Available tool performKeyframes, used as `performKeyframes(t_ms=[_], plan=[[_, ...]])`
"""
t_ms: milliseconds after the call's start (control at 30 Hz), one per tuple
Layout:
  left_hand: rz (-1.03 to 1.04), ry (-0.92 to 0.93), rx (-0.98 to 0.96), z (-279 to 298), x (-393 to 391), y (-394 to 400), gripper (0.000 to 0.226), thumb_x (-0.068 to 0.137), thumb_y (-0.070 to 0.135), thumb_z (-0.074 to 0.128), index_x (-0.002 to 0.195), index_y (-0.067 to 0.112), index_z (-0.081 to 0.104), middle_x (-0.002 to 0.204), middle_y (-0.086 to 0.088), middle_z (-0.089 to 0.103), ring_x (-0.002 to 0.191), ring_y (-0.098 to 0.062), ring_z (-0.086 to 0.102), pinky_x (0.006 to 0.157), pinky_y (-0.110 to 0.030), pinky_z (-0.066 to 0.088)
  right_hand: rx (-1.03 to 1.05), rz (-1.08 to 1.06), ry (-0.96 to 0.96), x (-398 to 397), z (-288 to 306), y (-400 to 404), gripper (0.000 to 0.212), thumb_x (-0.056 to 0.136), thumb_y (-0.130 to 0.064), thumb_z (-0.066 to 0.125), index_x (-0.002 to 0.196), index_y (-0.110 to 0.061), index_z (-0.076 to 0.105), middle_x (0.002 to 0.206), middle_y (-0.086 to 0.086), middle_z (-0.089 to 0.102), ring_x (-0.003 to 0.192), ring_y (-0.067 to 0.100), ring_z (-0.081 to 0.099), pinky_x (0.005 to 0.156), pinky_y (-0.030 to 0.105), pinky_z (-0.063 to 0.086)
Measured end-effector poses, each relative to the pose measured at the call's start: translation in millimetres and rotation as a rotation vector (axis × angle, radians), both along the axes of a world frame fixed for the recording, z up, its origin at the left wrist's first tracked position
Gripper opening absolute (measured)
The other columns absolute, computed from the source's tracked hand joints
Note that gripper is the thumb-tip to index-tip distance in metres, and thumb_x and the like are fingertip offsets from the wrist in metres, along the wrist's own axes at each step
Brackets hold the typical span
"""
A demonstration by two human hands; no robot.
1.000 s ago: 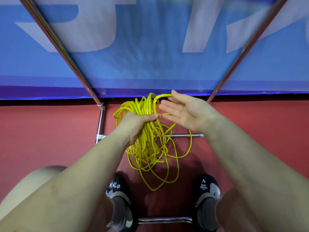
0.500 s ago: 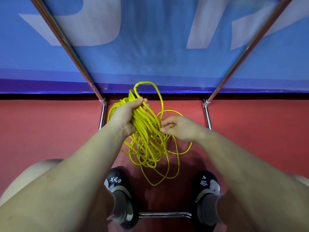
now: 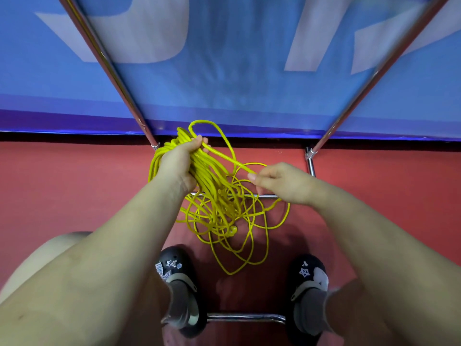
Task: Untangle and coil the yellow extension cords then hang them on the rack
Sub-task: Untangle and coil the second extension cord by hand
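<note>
A: Fingers status?
B: Left hand [image 3: 178, 162] fingers curled tight round the bundled yellow cord [image 3: 212, 193], held up above the red floor [image 3: 74, 191]. Right hand [image 3: 282, 182] pinches one strand running from the bundle's far loop.
A: Rest of the cord?
B: Hangs tangled below both hands, over the rack [image 3: 310, 161] near crossbar, lowest loops between the two shoes [image 3: 178, 283].
A: Count?
B: Can't tell how many cords are in that tangle. Two chrome rack uprights.
A: Writing?
B: Blue banner [image 3: 237, 71], big white letters, cropped, unreadable.
</note>
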State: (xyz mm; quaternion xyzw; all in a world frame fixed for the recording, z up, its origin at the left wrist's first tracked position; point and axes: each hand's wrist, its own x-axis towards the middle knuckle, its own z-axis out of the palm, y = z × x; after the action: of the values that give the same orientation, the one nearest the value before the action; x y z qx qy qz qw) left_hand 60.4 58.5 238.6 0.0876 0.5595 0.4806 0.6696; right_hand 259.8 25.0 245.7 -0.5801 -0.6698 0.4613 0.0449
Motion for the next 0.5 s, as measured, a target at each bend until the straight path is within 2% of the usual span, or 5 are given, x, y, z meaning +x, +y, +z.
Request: performKeyframes(t_ms=[133, 267, 300, 400, 500], plan=[[0.037, 0.034, -0.006, -4.8, -9.1, 1.6, 0.011, 0.090, 0.010, 0.059, 0.081, 0.007, 0.064, 0.057, 0.001, 0.064, 0.045, -0.011, 0.060, 0.045, -0.025, 0.051, -0.170, 0.013, -0.072, 9.9, -8.4, -4.0, 0.032, 0.094, -0.039, 0.049, 0.075, -0.013, 0.050, 0.071, -0.001, 0.057, 0.070, 0.015, 0.055, 0.069, 0.027, 0.044], [0.022, 0.056, -0.022, -8.7, -11.5, 0.3, 0.013, 0.091, 0.012, 0.059, 0.079, 0.008, 0.064, 0.056, 0.002, 0.064, 0.045, -0.010, 0.060, 0.046, -0.026, 0.053, -0.049, 0.065, -0.221, 15.8, -7.7, -2.5, 0.012, 0.092, -0.028, 0.055, 0.084, -0.019, 0.052, 0.069, -0.006, 0.048, 0.064, 0.010, 0.045, 0.058, 0.020, 0.035], [0.036, 0.042, -0.027, -9.0, -12.9, 0.3, 0.014, 0.091, 0.012, 0.058, 0.078, 0.008, 0.064, 0.056, 0.003, 0.064, 0.045, -0.010, 0.060, 0.046, -0.026, 0.053, -0.037, 0.067, -0.207, 17.4, -7.4, -1.9, 0.004, 0.091, -0.021, 0.057, 0.093, -0.017, 0.056, 0.074, -0.004, 0.053, 0.070, 0.014, 0.050, 0.062, 0.021, 0.038], [0.071, -0.012, -0.029, -9.5, -19.7, 2.9, 0.017, 0.093, 0.014, 0.057, 0.078, 0.009, 0.063, 0.056, 0.002, 0.063, 0.046, -0.009, 0.060, 0.047, -0.023, 0.051, -0.024, 0.013, -0.079, 20.5, -2.9, -1.8, 0.019, 0.088, -0.007, 0.059, 0.106, -0.012, 0.056, 0.095, 0.010, 0.068, 0.084, 0.020, 0.059, 0.068, 0.020, 0.043], [0.064, -0.032, -0.009, -12.7, -22.0, 5.5, 0.012, 0.093, 0.017, 0.056, 0.083, 0.012, 0.060, 0.065, 0.002, 0.066, 0.057, -0.008, 0.063, 0.057, -0.026, 0.053, -0.032, -0.074, 0.135, 17.2, 4.2, -0.1, 0.019, 0.089, -0.005, 0.059, 0.106, -0.011, 0.054, 0.082, 0.006, 0.067, 0.071, 0.017, 0.061, 0.070, 0.024, 0.047]])
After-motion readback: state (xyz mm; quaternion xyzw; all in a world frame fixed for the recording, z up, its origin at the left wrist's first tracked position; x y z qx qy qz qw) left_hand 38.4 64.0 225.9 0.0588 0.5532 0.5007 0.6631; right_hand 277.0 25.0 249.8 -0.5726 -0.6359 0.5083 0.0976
